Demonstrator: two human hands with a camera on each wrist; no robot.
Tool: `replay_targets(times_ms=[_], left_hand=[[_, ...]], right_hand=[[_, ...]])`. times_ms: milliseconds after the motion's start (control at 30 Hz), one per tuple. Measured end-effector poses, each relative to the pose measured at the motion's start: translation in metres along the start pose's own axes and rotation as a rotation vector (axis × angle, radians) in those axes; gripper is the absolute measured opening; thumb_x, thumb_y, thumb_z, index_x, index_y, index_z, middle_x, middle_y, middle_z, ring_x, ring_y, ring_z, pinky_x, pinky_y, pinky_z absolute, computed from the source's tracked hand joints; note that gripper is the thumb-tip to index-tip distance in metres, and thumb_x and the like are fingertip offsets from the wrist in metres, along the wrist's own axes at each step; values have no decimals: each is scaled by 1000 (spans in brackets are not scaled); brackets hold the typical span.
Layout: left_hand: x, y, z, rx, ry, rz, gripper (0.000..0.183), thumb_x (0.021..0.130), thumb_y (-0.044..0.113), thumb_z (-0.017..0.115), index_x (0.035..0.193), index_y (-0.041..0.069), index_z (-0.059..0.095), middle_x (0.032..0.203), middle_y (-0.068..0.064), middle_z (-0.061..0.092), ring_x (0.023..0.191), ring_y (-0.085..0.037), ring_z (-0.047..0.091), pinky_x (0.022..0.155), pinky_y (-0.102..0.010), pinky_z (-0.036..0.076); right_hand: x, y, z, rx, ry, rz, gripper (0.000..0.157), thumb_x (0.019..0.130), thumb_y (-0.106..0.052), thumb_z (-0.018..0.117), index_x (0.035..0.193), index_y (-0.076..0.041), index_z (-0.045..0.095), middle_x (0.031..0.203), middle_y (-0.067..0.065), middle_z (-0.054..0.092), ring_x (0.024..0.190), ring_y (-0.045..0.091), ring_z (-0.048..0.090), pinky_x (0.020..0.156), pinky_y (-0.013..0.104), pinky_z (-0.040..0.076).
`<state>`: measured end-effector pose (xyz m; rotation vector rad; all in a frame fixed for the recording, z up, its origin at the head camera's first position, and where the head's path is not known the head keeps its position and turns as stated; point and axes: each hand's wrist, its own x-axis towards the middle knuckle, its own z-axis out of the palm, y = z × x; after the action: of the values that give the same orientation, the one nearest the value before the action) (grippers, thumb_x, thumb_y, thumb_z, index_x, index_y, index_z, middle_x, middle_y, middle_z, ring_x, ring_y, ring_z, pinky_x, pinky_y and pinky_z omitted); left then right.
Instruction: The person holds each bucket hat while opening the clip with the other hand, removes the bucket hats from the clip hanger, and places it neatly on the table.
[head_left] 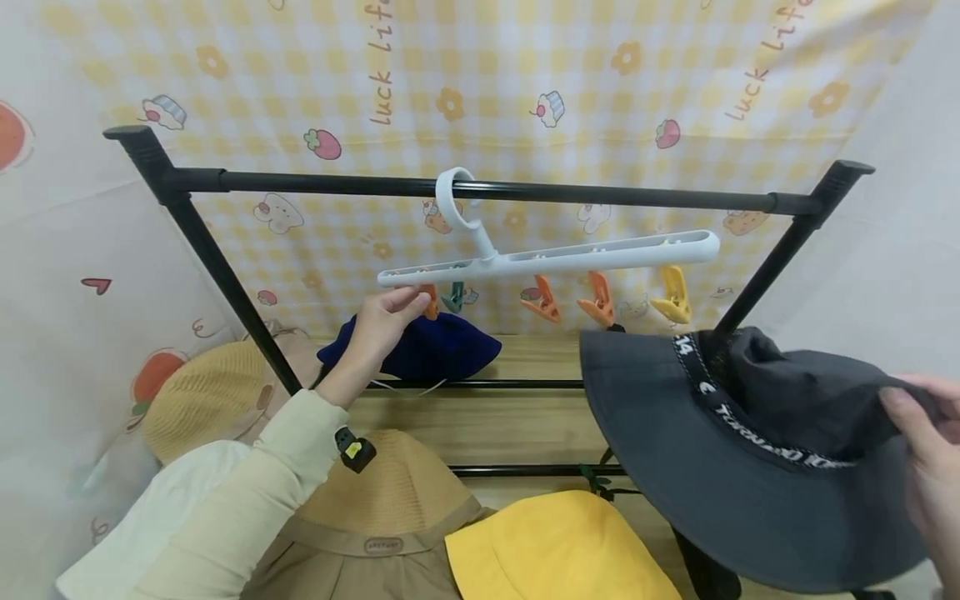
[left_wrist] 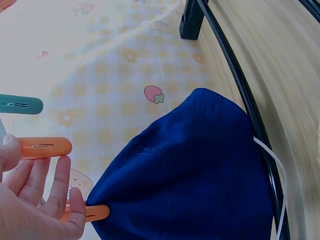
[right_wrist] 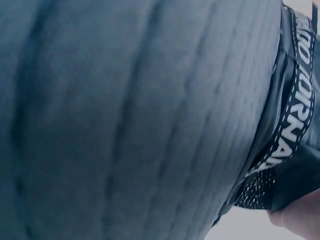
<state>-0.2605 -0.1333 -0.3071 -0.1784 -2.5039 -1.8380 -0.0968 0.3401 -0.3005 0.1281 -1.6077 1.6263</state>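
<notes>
A pale blue clip hanger (head_left: 540, 263) hangs by its hook from the black rail (head_left: 337, 182). At the hanger's left end my left hand (head_left: 382, 327) pinches an orange clip (left_wrist: 55, 146) between thumb and fingers. Beside that clip is a green one (head_left: 454, 297). A navy blue hat (left_wrist: 185, 170) hangs just below, and another orange clip (left_wrist: 97, 213) meets its edge in the left wrist view. On the right, my right hand (head_left: 933, 450) holds a dark grey bucket hat (head_left: 675, 450) by its crown, brim toward the hanger. Its lettered band (right_wrist: 295, 110) shows close up.
Two orange clips (head_left: 597, 302) and a yellow clip (head_left: 674, 297) hang along the hanger's right half. Below are a yellow hat (head_left: 562, 550), a tan straw hat (head_left: 386, 492), a white hat (head_left: 157, 508) and another straw hat (head_left: 202, 400). A rack post (head_left: 225, 275) stands at left.
</notes>
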Motion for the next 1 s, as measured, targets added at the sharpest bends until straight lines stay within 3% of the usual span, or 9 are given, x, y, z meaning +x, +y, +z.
replay_targets(times_ms=[200, 300, 600, 767, 1000], left_hand=[[-1, -2, -1, 0, 16, 6, 45, 92, 34, 57, 131, 12, 54, 132, -7, 55, 129, -21, 43, 107, -42, 35], [-1, -3, -2, 6, 21, 15, 45, 91, 34, 58, 130, 13, 55, 132, -6, 55, 129, -21, 44, 106, -41, 36], [0, -3, -3, 29, 51, 30, 45, 91, 35, 59, 130, 12, 56, 132, -6, 55, 129, -21, 44, 106, -41, 37], [-3, -2, -3, 27, 51, 16, 46, 91, 34, 58, 131, 12, 54, 132, -7, 55, 127, -22, 47, 105, -41, 37], [-3, -2, -3, 28, 67, 36, 46, 91, 35, 59, 130, 11, 55, 130, -8, 57, 126, -22, 47, 104, -41, 38]], right_hand=[[11, -11, 51, 94, 56, 5, 12, 83, 11, 59, 94, 10, 63, 82, 6, 62, 74, 11, 56, 69, 12, 46], [18, -14, 68, 128, 98, 5, 12, 81, 12, 61, 94, 12, 62, 83, 8, 61, 76, 13, 57, 69, 13, 48], [39, -14, 115, 375, 277, -47, 12, 76, 15, 65, 87, 16, 61, 80, 15, 61, 75, 20, 60, 69, 22, 50], [45, -13, 137, 459, 280, -52, 12, 76, 15, 65, 87, 14, 61, 82, 15, 60, 78, 21, 59, 74, 24, 48], [49, -19, 163, 419, 250, -110, 7, 79, 14, 62, 85, 9, 64, 86, 12, 58, 80, 17, 57, 76, 24, 44]])
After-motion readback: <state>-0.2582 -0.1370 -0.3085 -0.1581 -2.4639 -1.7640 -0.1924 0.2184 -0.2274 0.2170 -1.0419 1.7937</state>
